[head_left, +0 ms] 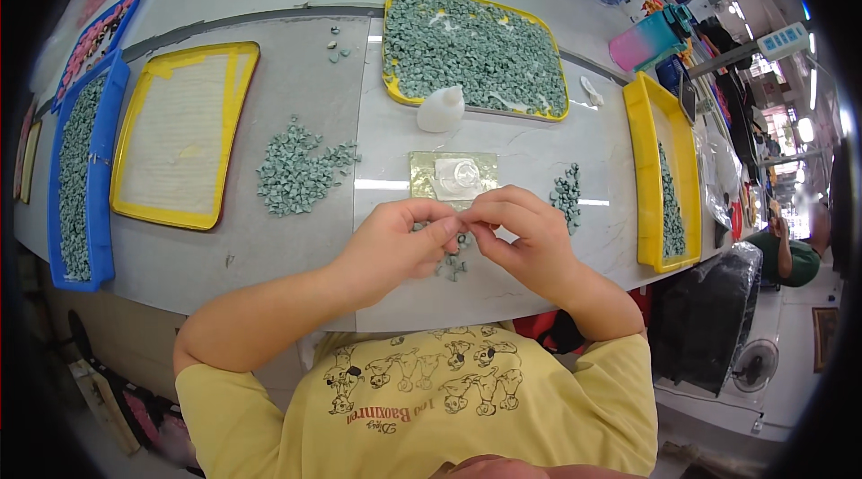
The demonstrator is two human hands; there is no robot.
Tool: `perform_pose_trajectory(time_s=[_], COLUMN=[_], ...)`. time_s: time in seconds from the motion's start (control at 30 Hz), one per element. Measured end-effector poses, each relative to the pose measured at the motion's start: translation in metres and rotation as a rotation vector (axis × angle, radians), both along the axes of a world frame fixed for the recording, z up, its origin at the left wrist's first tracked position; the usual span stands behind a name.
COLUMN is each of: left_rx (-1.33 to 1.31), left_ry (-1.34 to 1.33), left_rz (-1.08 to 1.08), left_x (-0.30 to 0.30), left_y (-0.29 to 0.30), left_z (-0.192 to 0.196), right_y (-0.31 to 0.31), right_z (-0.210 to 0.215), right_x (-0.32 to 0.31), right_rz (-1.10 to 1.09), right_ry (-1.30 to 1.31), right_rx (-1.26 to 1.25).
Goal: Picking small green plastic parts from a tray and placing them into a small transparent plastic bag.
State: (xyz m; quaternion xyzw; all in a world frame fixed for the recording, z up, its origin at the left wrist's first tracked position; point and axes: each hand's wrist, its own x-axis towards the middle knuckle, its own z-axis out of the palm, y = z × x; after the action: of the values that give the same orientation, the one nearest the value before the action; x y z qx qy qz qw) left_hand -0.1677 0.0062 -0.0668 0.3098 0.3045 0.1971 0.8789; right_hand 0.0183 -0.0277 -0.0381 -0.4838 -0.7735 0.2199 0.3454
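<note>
Left hand (pixel 400 241) and right hand (pixel 521 237) pinch fingertip-to-fingertip on one small green piece (pixel 463 229), directly near of the square pad (pixel 453 176) on the bench (pixel 296 237).

Table (pixel 296 84): grey, wide, with a dark seam running across its far part.
Floor (pixel 799 362): pale, right of the table.
Fan (pixel 752 364): small, on the floor below the table's right end.
Black wrapped bundle (pixel 709 313): beside the table's right end, above the fan.
Lights (pixel 804 129): bright, far right beyond the table.
</note>
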Motion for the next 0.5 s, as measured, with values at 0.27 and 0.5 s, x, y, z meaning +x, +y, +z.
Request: perform_pose_trajectory(time_s=[0.27,0.5], left_rx=[-0.037,0.017], left_ry=[-0.005,0.061], left_rz=[0.110,0.205], left_x=[0.013,0.014], left_y=[0.010,0.020], left_z=[-0.016,-0.033], right_y=[0.009,0.005], right_z=[-0.017,-0.035], right_x=[0.015,0.032], right_rz=[-0.021,0.077], right_ry=[-0.065,-0.247], right_rx=[0.083,-0.111])
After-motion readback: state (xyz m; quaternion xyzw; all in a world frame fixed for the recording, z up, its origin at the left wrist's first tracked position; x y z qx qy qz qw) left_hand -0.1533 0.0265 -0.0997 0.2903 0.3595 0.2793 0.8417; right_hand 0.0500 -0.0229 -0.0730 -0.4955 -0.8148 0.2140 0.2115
